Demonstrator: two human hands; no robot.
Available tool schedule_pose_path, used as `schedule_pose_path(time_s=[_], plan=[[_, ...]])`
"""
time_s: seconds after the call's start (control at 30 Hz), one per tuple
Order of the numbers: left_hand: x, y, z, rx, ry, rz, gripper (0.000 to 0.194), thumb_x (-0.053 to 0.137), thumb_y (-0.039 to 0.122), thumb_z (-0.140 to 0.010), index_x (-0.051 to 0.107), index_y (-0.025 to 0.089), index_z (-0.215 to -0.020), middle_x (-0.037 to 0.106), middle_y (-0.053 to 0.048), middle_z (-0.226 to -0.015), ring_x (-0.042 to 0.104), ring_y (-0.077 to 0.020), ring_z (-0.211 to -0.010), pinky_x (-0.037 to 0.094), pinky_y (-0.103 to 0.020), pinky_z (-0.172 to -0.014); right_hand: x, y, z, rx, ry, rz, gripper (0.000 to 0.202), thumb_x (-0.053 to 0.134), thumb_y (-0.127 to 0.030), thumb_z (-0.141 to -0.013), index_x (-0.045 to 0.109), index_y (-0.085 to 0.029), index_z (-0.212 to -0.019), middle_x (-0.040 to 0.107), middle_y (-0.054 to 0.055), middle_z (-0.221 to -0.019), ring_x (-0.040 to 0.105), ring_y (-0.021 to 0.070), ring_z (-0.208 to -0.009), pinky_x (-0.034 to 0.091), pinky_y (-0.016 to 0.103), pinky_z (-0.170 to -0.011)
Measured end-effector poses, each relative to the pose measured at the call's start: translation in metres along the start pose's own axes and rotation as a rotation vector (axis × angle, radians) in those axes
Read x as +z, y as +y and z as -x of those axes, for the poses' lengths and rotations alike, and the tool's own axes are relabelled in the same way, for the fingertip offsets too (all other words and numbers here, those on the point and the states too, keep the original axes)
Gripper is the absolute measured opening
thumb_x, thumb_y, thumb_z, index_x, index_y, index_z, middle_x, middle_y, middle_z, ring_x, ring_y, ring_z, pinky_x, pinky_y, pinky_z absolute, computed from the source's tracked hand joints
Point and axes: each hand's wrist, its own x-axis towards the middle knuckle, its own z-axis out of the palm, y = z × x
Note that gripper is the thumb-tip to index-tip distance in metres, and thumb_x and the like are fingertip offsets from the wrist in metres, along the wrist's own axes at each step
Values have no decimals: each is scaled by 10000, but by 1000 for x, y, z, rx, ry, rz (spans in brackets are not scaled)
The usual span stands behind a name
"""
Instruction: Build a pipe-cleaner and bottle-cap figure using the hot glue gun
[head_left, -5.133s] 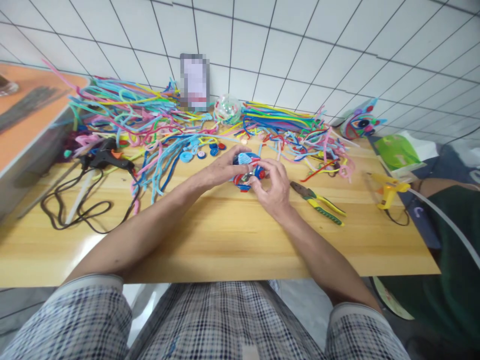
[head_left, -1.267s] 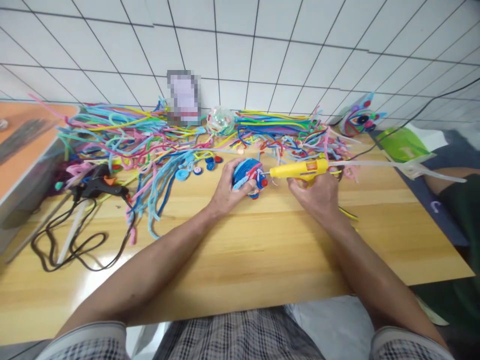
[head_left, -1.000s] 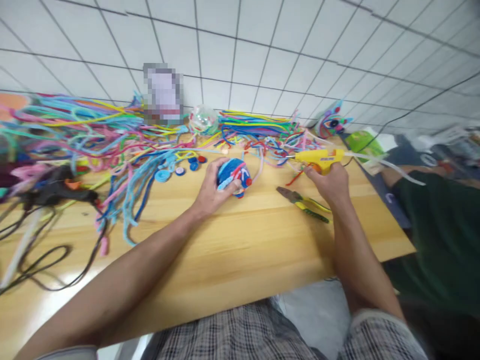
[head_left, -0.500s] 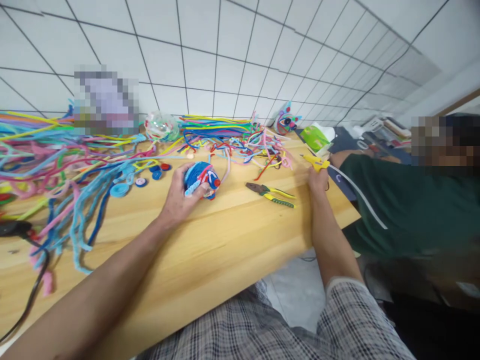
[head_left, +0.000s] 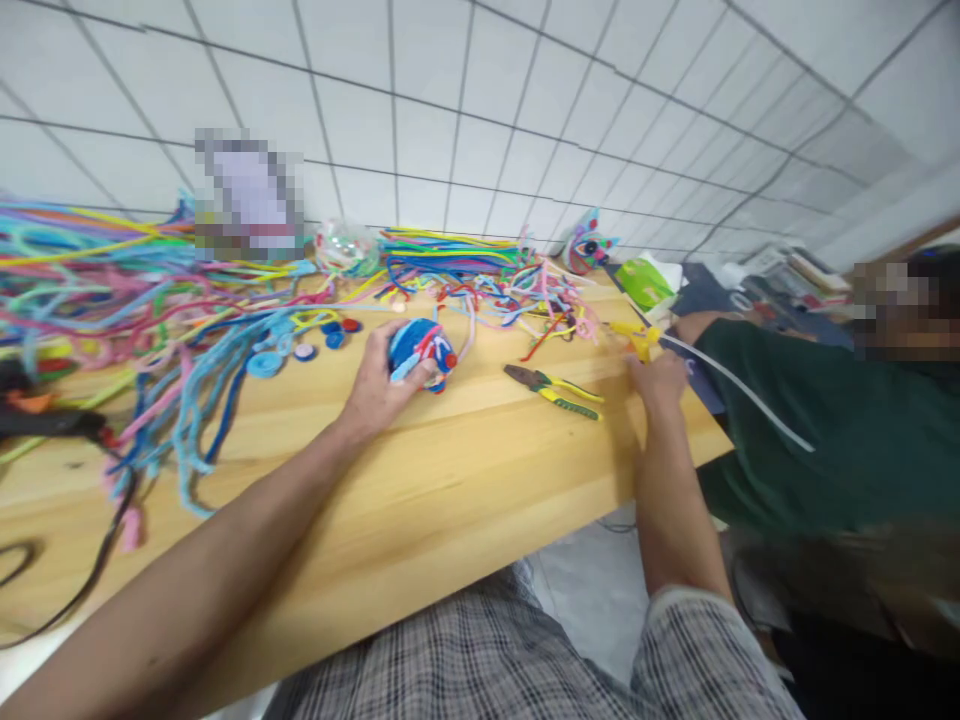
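Note:
My left hand (head_left: 382, 385) is wrapped round a ball (head_left: 415, 347) covered in blue pipe cleaners, with red, pink and white pieces on its side. The thumb presses on its near side, just above the table. At the table's right end my right hand (head_left: 660, 380) grips a yellow glue gun (head_left: 637, 342), its nozzle pointing left. A long white stick (head_left: 739, 390) runs back from the gun, in front of a person's green shirt. Between my hands lie pliers (head_left: 551, 390) with yellow and green handles, apart from both.
Loose pipe cleaners (head_left: 202, 390) spread over the table's left side; coiled discs (head_left: 266, 363) lie near them. A clear ball (head_left: 345, 248) and a decorated figure (head_left: 589, 243) stand by the tiled wall. A black tool with a cord (head_left: 56, 425) lies far left. A person (head_left: 817, 430) sits at right.
The view has shifted, so the table things appear a little further right. Both hands keep their hold on the ball and the glue gun.

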Motion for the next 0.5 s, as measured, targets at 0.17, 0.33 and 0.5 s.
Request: schedule_pose_path(time_s=[0.17, 0.33, 0.5], plan=[[0, 2, -1, 48, -39, -1, 748, 761, 660, -894, 491, 249, -1458, 588, -140, -1462, 600, -330, -1356, 500, -515, -1188, -40, -56, 48, -245, -90, -238, 344, 663, -452, -860, 757, -207, -1083, 790, 143, -1086, 730, 324, -990, 574, 525, -965], [-1, 4, -1, 143, -61, -69, 735, 743, 659, -917, 482, 240, -1462, 569, -154, -1509, 554, -341, -1429, 453, -526, -1234, -55, -168, 120, -765, -215, -530, 185, 653, -394, -948, 781, -274, -1006, 800, 59, -978, 729, 245, -879, 600, 420, -878], [2, 3, -1, 191, -41, -56, 723, 738, 648, -927, 478, 230, -1457, 580, -160, -1488, 563, -337, -1419, 457, -521, -1227, -33, -229, 152, -1026, -251, -555, 143, 627, -277, -997, 761, -269, -1046, 799, 57, -1002, 732, 250, -966, 583, 407, -925]])
